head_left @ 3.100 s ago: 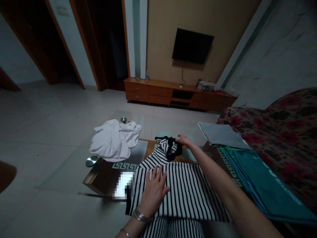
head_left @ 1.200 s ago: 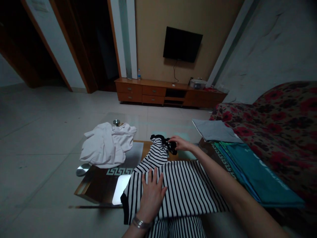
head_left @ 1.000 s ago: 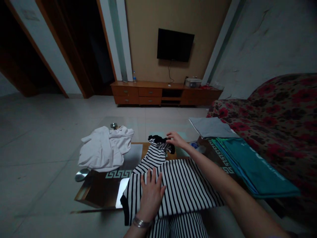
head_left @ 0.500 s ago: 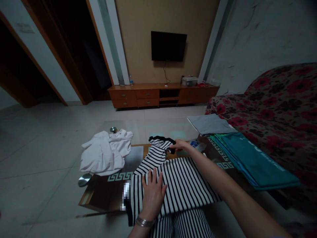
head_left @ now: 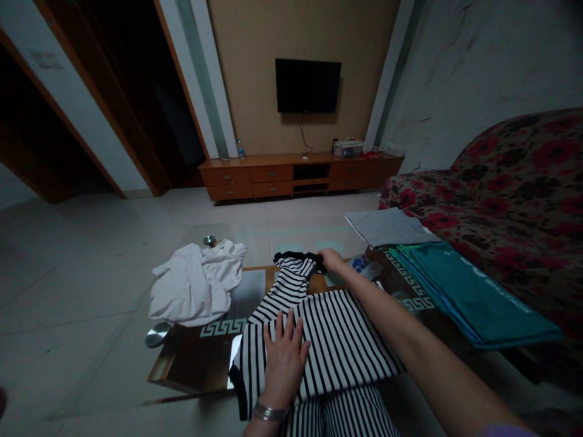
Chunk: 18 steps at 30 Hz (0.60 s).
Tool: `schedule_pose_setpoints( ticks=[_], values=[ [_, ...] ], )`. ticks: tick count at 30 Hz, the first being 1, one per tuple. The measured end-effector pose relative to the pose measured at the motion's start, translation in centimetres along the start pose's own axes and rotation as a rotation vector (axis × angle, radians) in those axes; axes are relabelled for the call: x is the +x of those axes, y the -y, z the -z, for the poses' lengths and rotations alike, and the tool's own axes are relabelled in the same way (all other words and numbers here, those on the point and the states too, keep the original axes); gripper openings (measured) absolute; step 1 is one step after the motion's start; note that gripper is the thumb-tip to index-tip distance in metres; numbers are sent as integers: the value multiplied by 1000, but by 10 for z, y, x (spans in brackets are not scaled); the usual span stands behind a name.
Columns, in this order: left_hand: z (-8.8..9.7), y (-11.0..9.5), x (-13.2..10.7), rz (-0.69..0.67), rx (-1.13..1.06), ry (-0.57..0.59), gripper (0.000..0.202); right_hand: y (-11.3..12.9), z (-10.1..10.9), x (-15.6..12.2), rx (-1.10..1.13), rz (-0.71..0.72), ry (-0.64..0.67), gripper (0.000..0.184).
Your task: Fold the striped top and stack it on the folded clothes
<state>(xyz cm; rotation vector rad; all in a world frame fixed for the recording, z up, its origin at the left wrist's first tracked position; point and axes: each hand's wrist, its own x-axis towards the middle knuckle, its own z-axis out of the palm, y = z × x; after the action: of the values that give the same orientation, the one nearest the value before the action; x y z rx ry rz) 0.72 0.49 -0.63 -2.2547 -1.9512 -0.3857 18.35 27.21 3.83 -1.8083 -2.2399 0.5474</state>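
A black-and-white striped shirt (head_left: 346, 340) lies across the near edge of the glass-topped coffee table, its body folded over. My left hand (head_left: 286, 358) rests flat on the shirt with its fingers spread, a silver bracelet on the wrist. Farther out, my right hand (head_left: 331, 260) pinches the black-trimmed end of the sleeve, which stretches away from the body of the shirt. Below hangs more striped cloth, in finer stripes.
A crumpled white garment (head_left: 195, 285) lies on the table's left. On the right are folded teal clothes (head_left: 487, 297) and a folded grey garment (head_left: 392, 227), beside a floral sofa (head_left: 514, 164). A plastic bag (head_left: 367, 267) sits behind my right forearm.
My right hand has shifted slightly up and right with the sleeve end, its fingers closed tighter. My left hand stays flat on the shirt. The view has moved a little.
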Motion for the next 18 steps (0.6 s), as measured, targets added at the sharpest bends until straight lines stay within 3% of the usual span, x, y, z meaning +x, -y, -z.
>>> schedule_pose_setpoints(
  ticks=[3, 6, 11, 15, 18],
  values=[
    [-1, 0, -1, -1, 0, -1, 44, 11, 10, 2, -76, -97, -72, 32],
    [-3, -1, -1, 9, 1, 0, 45, 39, 13, 10, -95, -78, -101, 38],
    [-4, -1, 0, 13, 9, 11, 46, 83, -10, 25, -107, -92, 42, 48],
    [-4, -1, -1, 15, 3, 26, 47, 87, -29, 39, -117, -187, 168, 58],
    [-4, -2, -2, 17, -16, 34, 48, 79, -29, 48, -18, -109, 205, 47]
  ],
)
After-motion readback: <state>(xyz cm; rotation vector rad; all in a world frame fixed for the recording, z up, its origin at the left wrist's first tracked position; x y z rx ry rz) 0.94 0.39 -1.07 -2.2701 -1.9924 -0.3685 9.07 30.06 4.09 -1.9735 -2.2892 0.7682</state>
